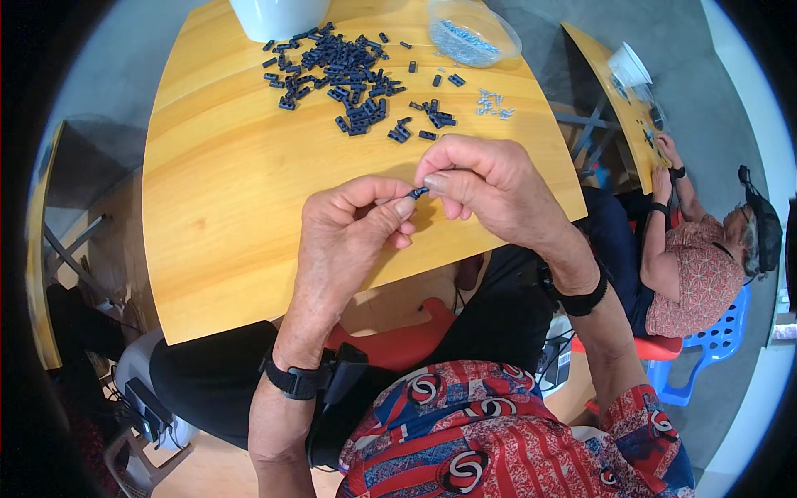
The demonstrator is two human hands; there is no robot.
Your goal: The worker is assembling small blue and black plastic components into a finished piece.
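Between my two hands, over the near part of the wooden table (224, 216), is a small black plastic piece (418, 192). My left hand (353, 220) pinches it between thumb and forefinger. The fingertips of my right hand (477, 183) are closed at its other end; whether they grip the piece itself or something tiny at its tip, I cannot make out. Farther up lies a loose heap of similar black plastic pieces (344, 66), with several strays toward my hands. To their right is a small scatter of silver screws (496, 104).
A white tub (278, 18) stands at the table's far left. At the far right, a clear plastic bowl (473, 33) holds many small silvery parts. On my right, another person (697, 266) sits at a separate table (614, 91). A further table edge (41, 249) shows on the left.
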